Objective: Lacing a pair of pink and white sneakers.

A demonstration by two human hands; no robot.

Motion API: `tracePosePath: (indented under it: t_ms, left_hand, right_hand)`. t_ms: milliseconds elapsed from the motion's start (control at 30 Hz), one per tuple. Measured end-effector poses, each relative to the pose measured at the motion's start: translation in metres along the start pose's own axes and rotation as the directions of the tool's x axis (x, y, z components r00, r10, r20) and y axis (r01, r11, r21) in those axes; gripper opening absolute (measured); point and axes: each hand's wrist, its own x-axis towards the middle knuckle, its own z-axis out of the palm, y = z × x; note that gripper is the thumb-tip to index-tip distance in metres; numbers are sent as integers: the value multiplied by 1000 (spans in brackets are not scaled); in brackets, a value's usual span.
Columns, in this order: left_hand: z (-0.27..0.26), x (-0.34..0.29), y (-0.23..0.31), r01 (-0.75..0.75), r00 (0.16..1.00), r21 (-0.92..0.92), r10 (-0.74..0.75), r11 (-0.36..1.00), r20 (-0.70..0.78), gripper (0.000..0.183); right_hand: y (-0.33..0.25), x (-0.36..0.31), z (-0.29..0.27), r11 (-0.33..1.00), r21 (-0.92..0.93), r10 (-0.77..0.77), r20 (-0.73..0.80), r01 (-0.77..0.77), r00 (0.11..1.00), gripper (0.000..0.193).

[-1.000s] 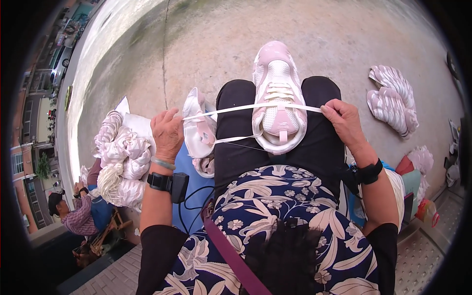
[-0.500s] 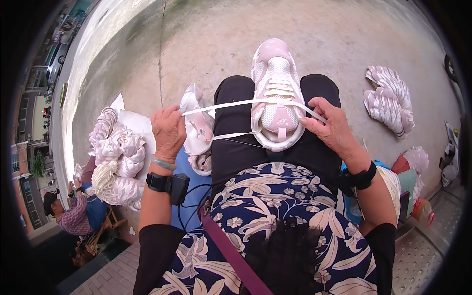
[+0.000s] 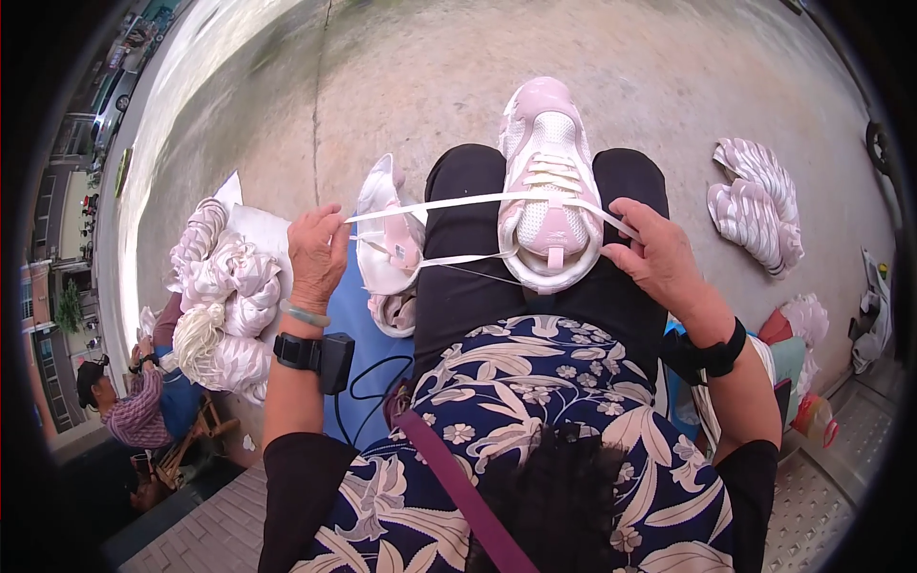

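Note:
A pink and white sneaker (image 3: pixel 551 134) rests on my lap between my thighs, its toe pointing away from me. White laces cross its front, and a white shoelace (image 3: pixel 449 202) runs nearly level over the tongue. My left hand (image 3: pixel 317 253), left of the shoe, pinches one stretch of this lace. Close to the shoe's right side, my right hand (image 3: pixel 650 246) holds the lace between thumb and fingers. A second strand of lace dips from the left hand to the shoe's collar. Beside my left thigh lie pink and white shoe uppers (image 3: pixel 389 239).
Bundled pink and white uppers (image 3: pixel 229 277) are piled at left. Another stack of uppers (image 3: pixel 759 205) lies on the concrete floor at right. A person (image 3: pixel 143 401) sits far left. A ridged metal surface (image 3: pixel 812 497) is at lower right.
The shoe and my lap appear slightly further right in the picture. My left hand has shifted a little left, my right hand a little right, with the lace still stretched between them.

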Motion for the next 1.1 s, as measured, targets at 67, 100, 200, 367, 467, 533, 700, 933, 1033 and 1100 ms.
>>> tracePosePath:
  t_ms: [67,100,200,367,467,533,700,933,1033,1100]
  left_hand:
    - [-15,11,-10,-49,999,101,50,994,-3,10]
    - [-21,15,-15,-63,997,113,68,992,-47,10]
    - [-44,28,-27,-105,988,232,128,967,-86,9]
    - [-76,29,-78,-66,993,325,95,944,-73,11]
    - [-97,14,-122,26,997,301,-4,953,-76,12]
    - [-109,8,-143,106,992,300,-80,948,-98,13]
    - [-118,18,-134,287,957,220,-269,933,-108,19]
    - [-53,30,-48,681,717,-190,-589,708,373,22]
    - [-25,31,27,810,494,-250,-387,530,779,20]
    - [-7,31,68,810,436,-292,-188,509,880,17]
  right_hand:
    - [5,-10,-13,980,-142,-155,-82,142,985,28]
    - [5,-14,-24,916,-344,-235,-42,207,971,26]
    - [13,-25,-60,751,-579,-360,41,316,932,25]
    - [31,-50,-120,595,-681,-420,189,427,888,25]
    - [45,-70,-151,504,-753,-463,178,423,869,27]
    - [62,-84,-174,442,-815,-403,192,375,895,34]
    - [97,-106,-238,365,-876,-387,165,315,907,36]
    - [163,-94,-190,919,-58,314,-492,-391,812,19]
    - [111,-79,-86,568,607,686,24,-556,727,27]
    - [62,-64,-42,436,670,602,279,-601,748,25]
